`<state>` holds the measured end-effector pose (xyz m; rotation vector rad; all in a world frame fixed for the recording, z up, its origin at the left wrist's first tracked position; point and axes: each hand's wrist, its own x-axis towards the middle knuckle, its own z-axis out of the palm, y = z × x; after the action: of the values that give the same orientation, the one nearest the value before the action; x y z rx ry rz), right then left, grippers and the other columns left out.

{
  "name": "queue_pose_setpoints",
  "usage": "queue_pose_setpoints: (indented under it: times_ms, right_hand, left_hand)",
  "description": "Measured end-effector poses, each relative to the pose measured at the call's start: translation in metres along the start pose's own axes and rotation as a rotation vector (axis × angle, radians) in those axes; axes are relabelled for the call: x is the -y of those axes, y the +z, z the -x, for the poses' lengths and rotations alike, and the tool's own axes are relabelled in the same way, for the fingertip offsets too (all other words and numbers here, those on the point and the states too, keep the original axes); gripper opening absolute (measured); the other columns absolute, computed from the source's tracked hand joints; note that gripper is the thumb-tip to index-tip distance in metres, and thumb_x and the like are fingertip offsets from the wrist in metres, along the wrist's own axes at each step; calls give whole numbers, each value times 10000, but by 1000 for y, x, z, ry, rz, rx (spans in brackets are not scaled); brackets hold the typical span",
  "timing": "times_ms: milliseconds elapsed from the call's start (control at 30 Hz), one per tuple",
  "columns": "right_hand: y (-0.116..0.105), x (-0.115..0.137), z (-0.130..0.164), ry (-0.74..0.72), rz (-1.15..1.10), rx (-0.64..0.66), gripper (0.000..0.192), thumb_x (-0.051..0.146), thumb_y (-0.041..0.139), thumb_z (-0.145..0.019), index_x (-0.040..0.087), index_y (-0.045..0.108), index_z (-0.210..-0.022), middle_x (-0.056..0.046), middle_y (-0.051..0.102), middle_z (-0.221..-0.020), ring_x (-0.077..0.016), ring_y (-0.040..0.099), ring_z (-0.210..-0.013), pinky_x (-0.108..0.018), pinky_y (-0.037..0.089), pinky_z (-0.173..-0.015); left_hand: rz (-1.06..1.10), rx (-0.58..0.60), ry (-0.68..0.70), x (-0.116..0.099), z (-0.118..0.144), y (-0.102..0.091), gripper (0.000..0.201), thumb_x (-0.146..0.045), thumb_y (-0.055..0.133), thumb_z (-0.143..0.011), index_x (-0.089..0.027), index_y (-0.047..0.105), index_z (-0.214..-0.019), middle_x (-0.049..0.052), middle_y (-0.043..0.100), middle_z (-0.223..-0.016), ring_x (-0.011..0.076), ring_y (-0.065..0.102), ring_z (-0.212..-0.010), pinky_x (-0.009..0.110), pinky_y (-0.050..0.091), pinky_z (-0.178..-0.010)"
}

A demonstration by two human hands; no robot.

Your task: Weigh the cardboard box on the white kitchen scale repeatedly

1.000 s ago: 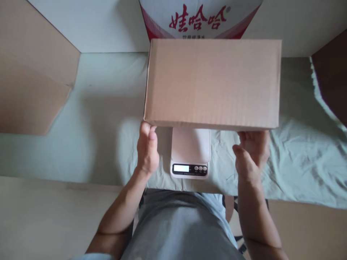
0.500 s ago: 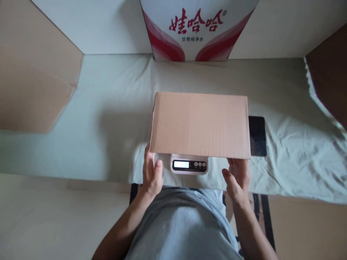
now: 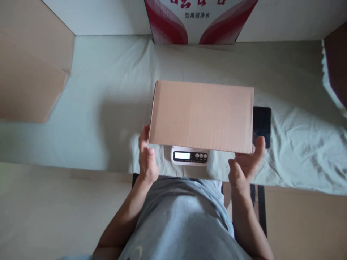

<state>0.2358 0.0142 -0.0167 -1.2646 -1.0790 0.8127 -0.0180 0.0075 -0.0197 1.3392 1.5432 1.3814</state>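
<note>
A plain brown cardboard box (image 3: 202, 115) sits over a small white kitchen scale (image 3: 190, 156), hiding its platform. Only the scale's front shows, with a lit display and several buttons; the reading is too faint to make out. My left hand (image 3: 148, 157) is beside the box's front left corner, fingers stretched along its side and thumb apart. At the front right corner, my right hand (image 3: 245, 168) is turned palm up with its fingers spread, partly hidden by the box. Whether either hand still touches the box I cannot tell.
A black phone-like slab (image 3: 262, 126) lies on the pale green cloth (image 3: 119, 68) right of the box. A white and red carton (image 3: 193, 30) stands at the back. Brown cardboard panels (image 3: 32, 68) rise at left and right. The cloth's front edge is near my body.
My right hand has spread its fingers and turned outward at the box's corner. The left hand has shifted slightly outward. The view has tilted down; the box stays over the scale.
</note>
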Motion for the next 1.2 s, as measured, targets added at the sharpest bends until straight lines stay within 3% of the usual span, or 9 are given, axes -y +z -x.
queue_pose_setpoints:
  times_ms: [100, 400, 600, 733, 833, 933, 1033, 1200]
  right_hand:
    - [0, 2, -4, -21, -11, -26, 763, 355, 688, -663, 404, 399, -1368, -36, 528, -1330, -321, 450, -1331, -567, 302, -1152]
    - [5, 0, -2, -22, 14, -25, 736, 406, 673, -714, 341, 375, -1384, -50, 488, -1382, -299, 404, -1378, -599, 282, -1152]
    - [4, -1, 0, 1, 35, -27, 724, 436, 663, -713, 343, 379, -1373, -36, 442, -1445, -295, 363, -1405, -598, 263, -1163]
    - [6, 1, 5, 31, 19, 16, 712, 380, 673, -703, 349, 393, -1357, -43, 456, -1420, -298, 422, -1358, -588, 313, -1136]
    - [11, 7, 1, 14, 35, 55, 547, 372, 647, -717, 327, 498, -1242, -54, 558, -1271, -286, 527, -1235, -560, 382, -1090]
    - [17, 19, -18, -69, -5, 37, 466, 364, 624, -724, 322, 534, -1179, -49, 595, -1175, -279, 538, -1207, -535, 388, -1084]
    - [23, 29, -44, -156, -74, 39, 506, 354, 651, -694, 335, 538, -1186, -41, 579, -1179, -273, 514, -1227, -510, 381, -1091]
    - [32, 28, -76, -172, -116, 106, 565, 376, 681, -643, 381, 527, -1187, -11, 550, -1174, -251, 506, -1193, -478, 361, -1104]
  left_hand:
    - [59, -100, 39, 0, -6, -2, 501, -493, 360, -927, -358, 377, -1409, -22, 388, -1513, 218, 334, -1423, 423, 285, -1196]
    - [96, -71, 14, 3, -4, 1, 534, -545, 349, -907, -385, 352, -1417, -44, 381, -1516, 226, 315, -1435, 458, 283, -1203]
    - [150, -68, 27, 0, -4, 1, 485, -471, 386, -926, -358, 389, -1398, -32, 379, -1513, 207, 341, -1421, 415, 272, -1211]
    - [122, -2, -5, -12, -3, 2, 488, -522, 380, -914, -373, 399, -1378, 2, 474, -1435, 230, 418, -1372, 439, 339, -1168]
    - [119, 75, -11, -24, -6, 7, 503, -596, 363, -882, -367, 450, -1321, 22, 541, -1347, 245, 443, -1349, 435, 401, -1109]
    - [136, 81, 65, -35, -21, 14, 511, -626, 376, -855, -342, 477, -1268, 45, 554, -1318, 257, 397, -1375, 441, 421, -1073]
    - [195, 67, 166, -41, -45, 21, 370, -584, 408, -869, -372, 510, -1155, 15, 572, -1265, 229, 439, -1338, 418, 387, -1096]
    - [189, 59, 246, -28, -91, 30, 386, -596, 390, -880, -294, 502, -1094, 55, 570, -1186, 231, 513, -1228, 416, 381, -1079]
